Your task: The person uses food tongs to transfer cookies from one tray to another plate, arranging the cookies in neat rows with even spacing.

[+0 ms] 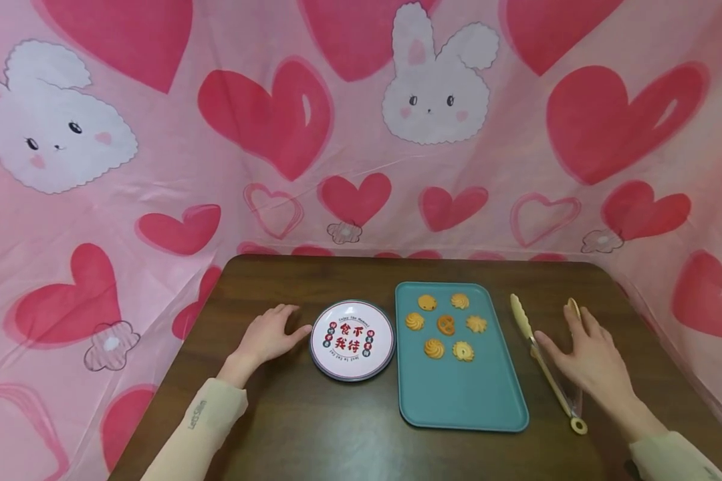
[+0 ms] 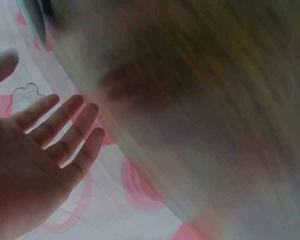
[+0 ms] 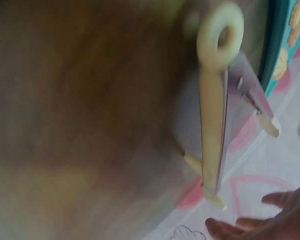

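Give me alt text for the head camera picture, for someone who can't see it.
A person's left hand is near a white plate, their right hand by open tongs; between plate and tongs, a teal tray holds seven cookies.

My left hand [image 2: 35,165], palm showing, fingers straight and spread. The fingertips overlap the slanting edge of the wood-grained table [image 2: 215,110]; I cannot tell contact. Upper left, near that edge: part of a plate [image 2: 35,20]. Beyond the edge: pale cloth [image 2: 105,200] printed with pink hearts [image 2: 142,190].
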### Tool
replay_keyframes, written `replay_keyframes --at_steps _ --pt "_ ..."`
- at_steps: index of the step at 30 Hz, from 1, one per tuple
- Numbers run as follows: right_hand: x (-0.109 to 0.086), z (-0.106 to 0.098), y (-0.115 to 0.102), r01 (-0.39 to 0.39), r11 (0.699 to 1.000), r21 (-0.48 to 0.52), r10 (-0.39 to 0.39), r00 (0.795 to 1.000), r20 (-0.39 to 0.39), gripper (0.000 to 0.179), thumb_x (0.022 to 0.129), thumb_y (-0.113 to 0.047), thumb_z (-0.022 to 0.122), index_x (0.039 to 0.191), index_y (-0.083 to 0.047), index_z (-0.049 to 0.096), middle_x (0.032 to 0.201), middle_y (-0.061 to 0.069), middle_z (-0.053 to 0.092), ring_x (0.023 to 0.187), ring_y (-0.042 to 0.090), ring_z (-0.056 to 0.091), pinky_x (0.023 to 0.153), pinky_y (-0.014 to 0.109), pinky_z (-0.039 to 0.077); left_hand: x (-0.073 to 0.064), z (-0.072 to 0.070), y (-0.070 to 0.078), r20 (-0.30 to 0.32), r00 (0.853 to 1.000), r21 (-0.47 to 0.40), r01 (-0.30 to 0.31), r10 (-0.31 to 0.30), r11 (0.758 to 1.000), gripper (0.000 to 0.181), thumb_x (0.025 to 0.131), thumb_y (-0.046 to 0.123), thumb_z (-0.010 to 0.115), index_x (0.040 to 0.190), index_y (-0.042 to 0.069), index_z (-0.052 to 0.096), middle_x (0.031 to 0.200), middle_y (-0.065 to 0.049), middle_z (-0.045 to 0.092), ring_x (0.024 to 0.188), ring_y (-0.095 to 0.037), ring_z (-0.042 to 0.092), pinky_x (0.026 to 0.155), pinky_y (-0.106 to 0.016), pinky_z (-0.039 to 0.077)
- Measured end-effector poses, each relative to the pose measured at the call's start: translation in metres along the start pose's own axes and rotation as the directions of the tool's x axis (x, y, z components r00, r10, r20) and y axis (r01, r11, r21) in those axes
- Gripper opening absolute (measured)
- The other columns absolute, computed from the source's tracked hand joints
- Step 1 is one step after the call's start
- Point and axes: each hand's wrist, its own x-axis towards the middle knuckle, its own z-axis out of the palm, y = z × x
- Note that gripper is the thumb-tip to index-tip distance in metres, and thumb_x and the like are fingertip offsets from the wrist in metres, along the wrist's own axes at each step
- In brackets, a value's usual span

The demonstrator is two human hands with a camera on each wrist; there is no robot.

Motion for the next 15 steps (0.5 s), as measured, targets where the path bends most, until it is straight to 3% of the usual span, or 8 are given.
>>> replay_keyframes --at_steps 5,11,15 --pt "-0.011 0.007 -0.002 -0.100 0.994 0.045 0.100 0.995 0.015 0.106 0.087 -0.060 0.066 0.156 0.003 0.016 0.145 0.045 0.018 0.115 0.071 0.030 0.084 0.079 0.029 -0.004 0.004 0.004 0.012 1.000 -0.045 0.010 -0.009 0.999 0.059 0.090 0.046 0.069 0.130 0.003 0.062 0.127 -0.016 0.062 0.117 -0.036 0.058 0.097 -0.057 0.045" --pt "-0.016 0.011 -0.005 -0.189 0.974 0.128 0.184 0.982 0.051 0.114 0.085 -0.055 0.071 0.148 0.019 0.012 0.139 0.051 0.019 0.112 0.072 0.032 0.088 0.076 0.030 -0.001 0.009 0.006 0.030 0.998 -0.153 0.059 -0.055 0.987 0.040 0.090 0.034 0.073 0.120 0.007 0.068 0.099 -0.005 0.066 0.085 -0.023 0.060 0.078 -0.045 0.052" --pt "-0.014 0.014 -0.003 -0.226 0.963 0.150 0.217 0.973 0.074 0.120 0.083 -0.053 0.074 0.147 0.021 0.005 0.134 0.055 0.020 0.114 0.071 0.031 0.090 0.076 0.030 0.001 0.011 0.009 0.051 0.995 -0.182 0.090 -0.082 0.979 0.033 0.090 0.029 0.075 0.116 0.010 0.070 0.092 -0.001 0.065 0.078 -0.019 0.056 0.073 -0.040 0.051"
